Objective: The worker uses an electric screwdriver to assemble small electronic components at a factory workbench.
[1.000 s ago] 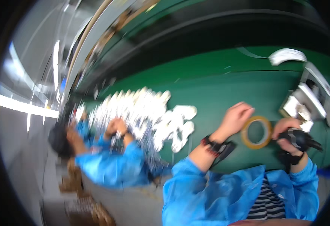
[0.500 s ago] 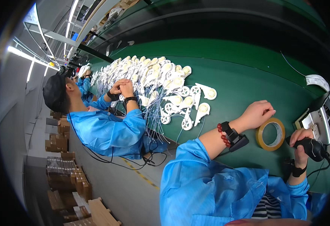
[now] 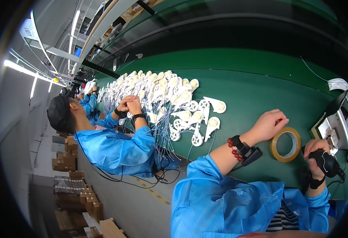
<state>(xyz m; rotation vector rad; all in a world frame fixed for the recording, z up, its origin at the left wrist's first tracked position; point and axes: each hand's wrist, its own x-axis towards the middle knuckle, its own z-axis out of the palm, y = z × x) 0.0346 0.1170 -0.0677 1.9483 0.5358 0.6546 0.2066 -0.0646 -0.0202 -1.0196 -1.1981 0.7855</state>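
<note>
My left hand point(image 3: 268, 126) rests on the green table with its fingers curled in and nothing visible in them. A red bead bracelet point(image 3: 235, 149) and a black strap with a small box point(image 3: 251, 155) circle its wrist. Just right of it lies a roll of yellow-brown tape point(image 3: 274, 149) on its side. At the right, my right hand point(image 3: 316, 150) is closed around a black rounded hand-held device point(image 3: 328, 163) with a cord; its exact kind is unclear. Beyond that hand stands a white and black machine point(image 3: 340, 123) with a raised dark panel.
White plastic wheel parts with thin cables point(image 3: 164, 89) are heaped along the table point(image 3: 253, 91), a few lying loose nearer me. A curved white piece point(image 3: 339, 85) lies at the far right. At left another person point(image 3: 114, 142) sits with hands clasped; cardboard boxes point(image 3: 64, 160) stand on the floor.
The whole view has shifted slightly, so the table and parts appear lower. My left hand stays curled beside the tape; my right hand keeps hold of the black device.
</note>
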